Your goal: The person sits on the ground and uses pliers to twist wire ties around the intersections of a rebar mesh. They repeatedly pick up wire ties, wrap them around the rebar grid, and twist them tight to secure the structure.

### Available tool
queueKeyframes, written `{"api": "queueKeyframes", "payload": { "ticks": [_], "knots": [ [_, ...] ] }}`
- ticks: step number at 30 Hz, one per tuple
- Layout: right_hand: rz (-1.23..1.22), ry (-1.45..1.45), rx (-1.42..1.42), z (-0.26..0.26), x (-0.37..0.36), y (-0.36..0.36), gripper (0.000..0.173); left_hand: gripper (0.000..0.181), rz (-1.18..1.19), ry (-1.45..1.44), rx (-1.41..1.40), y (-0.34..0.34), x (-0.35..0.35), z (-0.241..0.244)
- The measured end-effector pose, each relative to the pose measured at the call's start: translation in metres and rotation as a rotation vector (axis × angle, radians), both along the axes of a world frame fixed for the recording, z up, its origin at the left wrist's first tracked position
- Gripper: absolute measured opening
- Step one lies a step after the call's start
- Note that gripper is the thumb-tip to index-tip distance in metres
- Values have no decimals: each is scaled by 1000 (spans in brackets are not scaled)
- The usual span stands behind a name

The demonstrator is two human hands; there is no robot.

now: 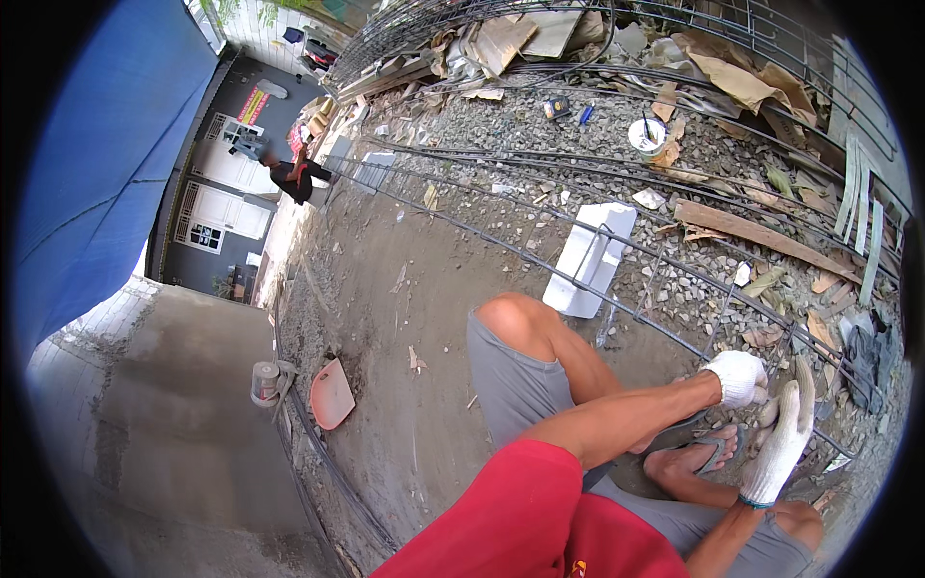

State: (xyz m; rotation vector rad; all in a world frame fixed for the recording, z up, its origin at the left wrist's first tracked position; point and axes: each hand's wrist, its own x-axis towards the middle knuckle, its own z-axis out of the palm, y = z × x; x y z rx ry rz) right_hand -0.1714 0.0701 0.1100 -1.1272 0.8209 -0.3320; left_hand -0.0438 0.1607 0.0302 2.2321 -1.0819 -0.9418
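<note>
A long, narrow rebar cage (636,316) of thin steel bars and stirrups runs from the upper left to its near end at the lower right. My left hand (737,379), in a white knitted glove, is curled around the cage's lower bar near that end. Just beside it is my right hand (784,441), gloved alike, with two fingers stretched out and apart. Its thumb side is close to the left fingertips, and whatever may lie between them is hidden. A white foam block (591,260) sits under the cage, with a stirrup crossing over it.
Gravel (498,130) and loose rebar lie beyond the cage. A white bucket (648,141), a wooden plank (766,238) and torn paper are scattered there. A pink scoop (332,394) lies on the dirt at left. Another person (296,177) is farther off near the house.
</note>
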Motion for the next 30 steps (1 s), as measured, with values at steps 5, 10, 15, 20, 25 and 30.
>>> {"api": "queueKeyframes", "payload": {
  "ticks": [5, 10, 15, 20, 25, 30],
  "knots": [
    [40, 118, -254, -6, 5, 1, 43, 33, -5, 57, 36, 2, 10, 9],
    [46, 205, -430, -23, 1, -3, 40, 33, 28, 28, -74, -1, 10, -20],
    [-30, 239, -863, -72, -35, -38, 38, 30, 21, 15, -122, -14, 5, -28],
    [23, 378, -885, -60, -63, -51, 38, 33, 32, 71, -98, -17, 4, -30],
    [202, 476, -1088, -16, -59, -37, 36, 32, 51, 125, -107, -3, 11, -37],
    [354, 752, -1255, 23, -49, -27, 31, 31, 36, 143, -117, -9, 8, -23]
  ]
}}
